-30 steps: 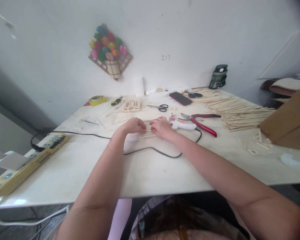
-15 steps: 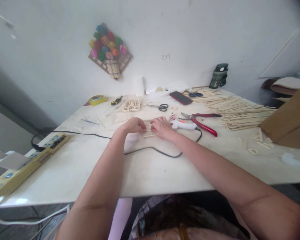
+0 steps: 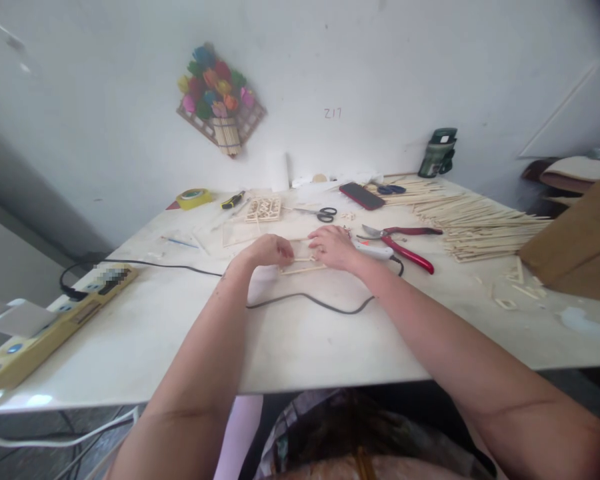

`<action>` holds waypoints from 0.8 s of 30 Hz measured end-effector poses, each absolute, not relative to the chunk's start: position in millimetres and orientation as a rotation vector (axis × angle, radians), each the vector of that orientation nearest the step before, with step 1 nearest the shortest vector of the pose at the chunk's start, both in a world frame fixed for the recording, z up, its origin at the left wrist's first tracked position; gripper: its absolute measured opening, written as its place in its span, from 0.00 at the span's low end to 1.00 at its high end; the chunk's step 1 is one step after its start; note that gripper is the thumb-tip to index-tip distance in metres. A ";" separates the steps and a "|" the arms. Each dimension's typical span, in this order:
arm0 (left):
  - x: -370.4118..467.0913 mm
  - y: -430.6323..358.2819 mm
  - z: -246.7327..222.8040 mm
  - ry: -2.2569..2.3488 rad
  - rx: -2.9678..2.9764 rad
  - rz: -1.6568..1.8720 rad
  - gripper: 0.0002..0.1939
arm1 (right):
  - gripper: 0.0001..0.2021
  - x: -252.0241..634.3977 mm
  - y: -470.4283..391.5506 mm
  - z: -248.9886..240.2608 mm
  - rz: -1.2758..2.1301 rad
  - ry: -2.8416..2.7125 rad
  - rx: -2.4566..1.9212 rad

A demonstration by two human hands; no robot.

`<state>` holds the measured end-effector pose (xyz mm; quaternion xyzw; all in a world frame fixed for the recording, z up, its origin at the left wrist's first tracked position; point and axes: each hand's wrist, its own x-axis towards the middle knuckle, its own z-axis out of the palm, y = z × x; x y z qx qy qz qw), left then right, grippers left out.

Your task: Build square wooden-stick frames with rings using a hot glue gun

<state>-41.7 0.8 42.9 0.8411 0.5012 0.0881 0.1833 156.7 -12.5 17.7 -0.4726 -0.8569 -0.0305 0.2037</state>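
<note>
A small frame of pale wooden sticks [image 3: 303, 270] lies flat on the table between my hands. My left hand [image 3: 271, 251] has its fingers curled and closed on the frame's left end. My right hand [image 3: 334, 248] grips the right end, thumb and fingers bent around a stick there. Both hands cover the ends of the frame. Just right of my right hand lies a white glue gun [image 3: 375, 251], partly hidden behind that hand. Beyond the hands is a finished-looking stick lattice [image 3: 264, 210].
Black-handled scissors [image 3: 326, 214], red pruning shears [image 3: 411, 256] and a phone [image 3: 362, 196] lie around. Many loose sticks [image 3: 490, 230] spread at right beside a cardboard box [image 3: 575, 243]. A black cord [image 3: 305, 295] crosses in front; a power strip [image 3: 80, 323] stands left.
My right hand has shifted slightly right and away along the frame, covering more of the glue gun and baring more of the front stick. My left hand has stayed nearly still.
</note>
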 end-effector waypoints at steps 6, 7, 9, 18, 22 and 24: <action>-41.7 -0.4 45.1 1.417 2.388 0.211 0.12 | 0.09 161.0 -16.5 17.6 -0.094 -2.448 -1.298; -41.7 -0.6 45.3 1.422 2.390 0.206 0.12 | 0.09 160.3 -17.0 17.0 -0.096 -2.462 -1.295; -41.7 -1.1 45.6 1.428 2.395 0.202 0.12 | 0.09 158.8 -17.8 16.3 -0.107 -2.484 -1.289; -40.6 -0.5 45.0 1.418 2.415 0.185 0.14 | 0.09 155.5 -18.1 14.8 -0.175 -2.516 -1.254; -41.8 0.2 44.6 1.406 2.399 0.192 0.16 | 0.09 152.9 -17.9 13.7 -0.156 -2.525 -1.236; -42.2 0.1 44.7 1.407 2.402 0.185 0.16 | 0.09 151.7 -18.2 13.2 -0.153 -2.519 -1.236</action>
